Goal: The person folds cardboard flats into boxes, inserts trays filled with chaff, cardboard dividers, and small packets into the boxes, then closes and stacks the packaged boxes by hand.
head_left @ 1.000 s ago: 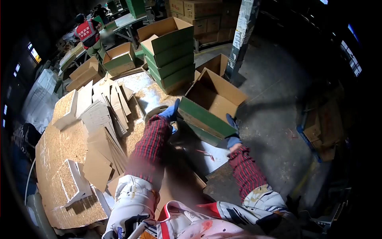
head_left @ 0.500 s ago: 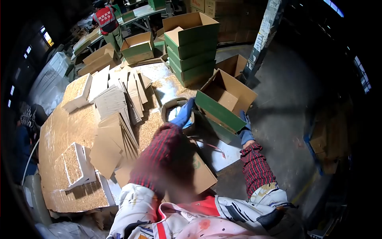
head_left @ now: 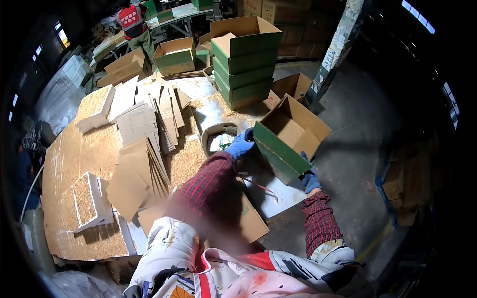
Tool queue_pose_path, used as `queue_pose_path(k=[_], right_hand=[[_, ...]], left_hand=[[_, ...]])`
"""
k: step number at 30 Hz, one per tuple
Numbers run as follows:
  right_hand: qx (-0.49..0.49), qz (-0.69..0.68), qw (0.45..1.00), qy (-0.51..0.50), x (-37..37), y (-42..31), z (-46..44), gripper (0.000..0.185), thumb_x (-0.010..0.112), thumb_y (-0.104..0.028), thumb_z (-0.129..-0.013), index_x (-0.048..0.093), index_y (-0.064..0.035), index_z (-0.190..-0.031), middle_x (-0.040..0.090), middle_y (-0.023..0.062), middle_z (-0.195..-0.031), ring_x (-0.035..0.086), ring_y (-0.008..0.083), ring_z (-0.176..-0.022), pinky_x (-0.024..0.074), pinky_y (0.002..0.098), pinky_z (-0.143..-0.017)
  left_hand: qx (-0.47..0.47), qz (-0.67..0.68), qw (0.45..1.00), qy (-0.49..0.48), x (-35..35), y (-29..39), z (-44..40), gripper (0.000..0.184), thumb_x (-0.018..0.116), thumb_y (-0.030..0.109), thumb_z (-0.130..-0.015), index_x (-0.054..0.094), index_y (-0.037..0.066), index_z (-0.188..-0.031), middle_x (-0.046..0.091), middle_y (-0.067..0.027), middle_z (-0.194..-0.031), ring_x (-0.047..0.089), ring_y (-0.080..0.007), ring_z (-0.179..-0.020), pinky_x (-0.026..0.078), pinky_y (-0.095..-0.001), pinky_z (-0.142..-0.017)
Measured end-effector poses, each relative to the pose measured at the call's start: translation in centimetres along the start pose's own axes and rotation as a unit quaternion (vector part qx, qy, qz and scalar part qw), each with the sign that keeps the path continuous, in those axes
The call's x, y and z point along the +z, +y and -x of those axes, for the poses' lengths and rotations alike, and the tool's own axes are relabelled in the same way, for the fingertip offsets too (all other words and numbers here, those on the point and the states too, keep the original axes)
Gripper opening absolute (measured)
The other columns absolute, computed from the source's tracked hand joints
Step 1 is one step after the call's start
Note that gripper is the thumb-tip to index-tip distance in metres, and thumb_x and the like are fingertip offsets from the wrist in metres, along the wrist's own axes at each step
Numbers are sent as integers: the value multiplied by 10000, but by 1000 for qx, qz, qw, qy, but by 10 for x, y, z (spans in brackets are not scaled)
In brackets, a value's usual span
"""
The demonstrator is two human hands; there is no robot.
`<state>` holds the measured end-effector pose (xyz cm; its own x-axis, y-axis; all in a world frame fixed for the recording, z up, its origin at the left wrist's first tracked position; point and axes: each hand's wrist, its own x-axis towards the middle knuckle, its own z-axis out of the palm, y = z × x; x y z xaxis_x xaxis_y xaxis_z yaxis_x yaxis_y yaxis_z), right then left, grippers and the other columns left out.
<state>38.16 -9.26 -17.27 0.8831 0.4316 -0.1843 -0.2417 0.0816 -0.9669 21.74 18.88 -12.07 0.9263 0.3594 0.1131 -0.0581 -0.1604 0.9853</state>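
An open cardboard box (head_left: 271,149), green outside and brown inside, stands tilted between my two hands at the table's right edge. My left hand (head_left: 241,145), in a blue glove, is closed at the box's left side; its fingertips are partly hidden. At the lower right corner, my right hand (head_left: 310,176), also gloved in blue, presses its fingers against the box wall. Just left of my left hand is a rounded container (head_left: 207,137) with small white and green items inside. Below the box, a thin reddish strip (head_left: 258,186) lies on a white surface.
Several green boxes (head_left: 248,72) are stacked behind. Loose cardboard sheets (head_left: 136,124) and white-edged blocks (head_left: 94,201) cover the worktable (head_left: 59,174) at left. A pillar (head_left: 338,49) rises at right. A person in a red vest (head_left: 131,22) stands at the far table.
The box and both hands have shifted slightly right and down in view, while the whole scene has shifted a little too. Both hands stay at the box, and more of the rounded container's contents shows.
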Motion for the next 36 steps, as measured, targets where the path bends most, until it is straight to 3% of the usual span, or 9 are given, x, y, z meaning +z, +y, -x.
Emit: queue_pose_path(k=[2,6,10,15,18,21,27,31,36], right_hand=[[-109,47,990,74,7,30,-16,669,792,-254,-764,442,-68,-1303,557,76,-1208,582,204,-960,500,337,-788],[-5,5,1000,21,17,-2,7,623,780,-241,-778,466,-30,-1273,580,102,-1169,574,211,-960,485,340,-804],[-93,14,996,-5,58,-17,17,597,744,-266,-814,460,-39,-1287,574,93,-1173,566,205,-973,490,341,-793],[129,-63,988,-57,39,-23,55,635,585,-484,-879,422,-96,-1354,536,78,-1257,538,236,-1087,446,363,-892],[144,25,989,-21,4,-2,105,602,475,-525,-912,391,-182,-1400,509,86,-1317,507,238,-1146,412,411,-926],[243,169,927,-232,3,10,176,586,526,-374,-932,321,-175,-1445,412,126,-1406,493,283,-1175,407,375,-938],[-211,477,794,-314,94,-52,264,704,625,-265,-881,276,-25,-1444,498,222,-1280,529,238,-1126,460,331,-886],[120,243,890,-366,114,-122,238,645,630,-110,-836,345,-19,-1408,650,99,-966,605,126,-779,498,264,-675],[217,17,898,-381,148,-169,224,457,571,-91,-891,449,-16,-1325,655,138,-1034,662,208,-869,533,294,-754]], left_hand=[[-40,-216,974,54,-4,-8,-1,541,642,324,-733,534,167,-1239,630,-175,-1100,612,-344,-999,477,-383,-872],[-78,-126,988,44,-1,7,-2,554,658,273,-734,521,57,-1226,623,-195,-1119,599,-298,-1057,461,-361,-912],[-31,-201,938,282,19,55,49,699,619,224,-796,312,55,-1401,506,-233,-1289,495,-368,-1190,409,-391,-988],[12,-211,936,282,6,114,212,639,665,240,-840,396,18,-1376,469,-200,-1345,435,-303,-1268,328,-378,-1059],[-94,-398,833,372,-26,117,340,687,733,258,-760,442,2,-1327,514,-214,-1279,459,-369,-1209,346,-437,-1032],[-315,-571,667,360,-28,126,452,911,744,436,-719,317,15,-1406,349,-231,-1410,349,-411,-1278,319,-475,-1037],[-384,-455,774,216,14,146,507,1261,775,662,-526,176,75,-1468,94,-353,-1465,152,-563,-1317,219,-580,-1072],[-378,-505,772,78,7,168,515,1253,725,729,-522,181,129,-1478,109,-315,-1478,139,-544,-1329,83,-665,-1054],[-112,-535,837,-19,-16,244,501,802,626,445,-787,309,95,-1435,330,-220,-1418,291,-427,-1311,185,-579,-1078]])
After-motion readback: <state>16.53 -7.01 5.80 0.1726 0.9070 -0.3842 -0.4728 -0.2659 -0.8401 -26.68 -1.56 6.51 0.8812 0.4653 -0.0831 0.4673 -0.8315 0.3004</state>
